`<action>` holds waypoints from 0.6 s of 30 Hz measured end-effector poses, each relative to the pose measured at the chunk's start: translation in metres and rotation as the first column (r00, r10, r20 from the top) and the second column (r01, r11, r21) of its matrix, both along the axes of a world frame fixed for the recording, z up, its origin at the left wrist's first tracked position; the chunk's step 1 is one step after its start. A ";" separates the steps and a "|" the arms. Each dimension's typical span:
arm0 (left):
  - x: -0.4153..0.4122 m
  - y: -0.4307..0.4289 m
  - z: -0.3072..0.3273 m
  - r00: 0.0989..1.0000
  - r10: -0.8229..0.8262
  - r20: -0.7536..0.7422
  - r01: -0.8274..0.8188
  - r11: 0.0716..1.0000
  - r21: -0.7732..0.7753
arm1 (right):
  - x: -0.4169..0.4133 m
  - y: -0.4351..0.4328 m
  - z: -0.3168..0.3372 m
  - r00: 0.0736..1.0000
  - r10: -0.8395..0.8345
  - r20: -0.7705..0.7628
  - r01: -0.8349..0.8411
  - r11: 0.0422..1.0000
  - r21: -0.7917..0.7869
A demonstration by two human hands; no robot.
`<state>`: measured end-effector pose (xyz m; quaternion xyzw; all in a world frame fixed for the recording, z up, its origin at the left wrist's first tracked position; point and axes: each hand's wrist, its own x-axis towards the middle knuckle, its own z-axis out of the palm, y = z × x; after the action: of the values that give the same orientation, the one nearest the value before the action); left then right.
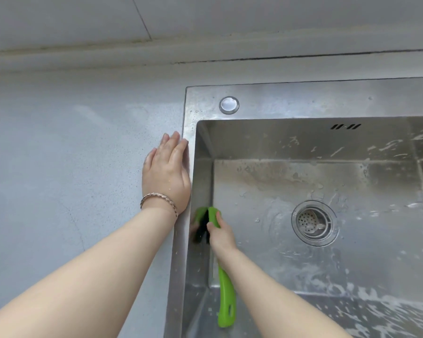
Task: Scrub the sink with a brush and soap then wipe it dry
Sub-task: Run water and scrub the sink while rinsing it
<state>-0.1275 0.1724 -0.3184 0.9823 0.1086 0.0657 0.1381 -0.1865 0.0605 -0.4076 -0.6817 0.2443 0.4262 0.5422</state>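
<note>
Sink: rectangular stainless-steel basin, wet, with white soap suds streaking its floor and walls; round drain strainer set in the floor.
Brush: green handle, dark bristles; head against the left inner wall, handle slanting toward the near edge.

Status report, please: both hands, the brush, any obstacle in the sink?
Left hand flat on countertop beside sink rim. Right hand grips green brush, bristles against left sink wall. Basin soapy, not wiped; only drain strainer inside, no obstacle.

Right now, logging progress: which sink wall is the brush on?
The left wall, by the left hand: the brush touches it, not the back wall.
</note>
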 end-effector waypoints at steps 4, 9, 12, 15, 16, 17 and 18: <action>-0.001 -0.007 0.009 0.989 0.010 -0.148 0.010 0.991 0.135 | 0.009 -0.040 0.001 0.994 0.106 -0.040 -0.109 0.990 -0.087; -0.004 -0.057 0.032 0.983 -0.002 -0.184 0.005 1.000 0.017 | 0.037 -0.118 0.048 0.972 0.050 0.229 -0.005 0.981 -0.194; -0.009 -0.121 0.035 0.983 0.038 -0.179 -0.120 0.873 -0.473 | 0.035 -0.173 0.080 0.919 -0.024 0.394 0.109 0.975 -0.194; 0.003 -0.190 0.040 0.889 0.080 -0.450 -0.441 0.408 -0.799 | 0.032 -0.204 0.103 0.866 -0.069 0.496 0.169 0.973 -0.160; 0.009 -0.211 0.042 0.862 0.067 -0.502 -0.501 0.254 -0.827 | 0.033 -0.210 0.107 0.855 -0.075 0.514 0.177 0.972 -0.152; 0.016 -0.228 0.042 0.855 0.027 -0.517 -0.515 0.157 -0.843 | 0.035 -0.215 0.113 0.842 -0.085 0.533 0.185 0.973 -0.136; 0.020 -0.243 0.047 0.854 -0.025 -0.520 -0.514 0.123 -0.849 | 0.037 -0.219 0.118 0.823 -0.087 0.561 0.182 0.976 -0.116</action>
<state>-0.1073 -0.0708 -0.2712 0.6132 0.3161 -0.2056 0.6941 -0.1499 -0.1588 -0.2897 -0.7990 0.1593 0.1502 0.5601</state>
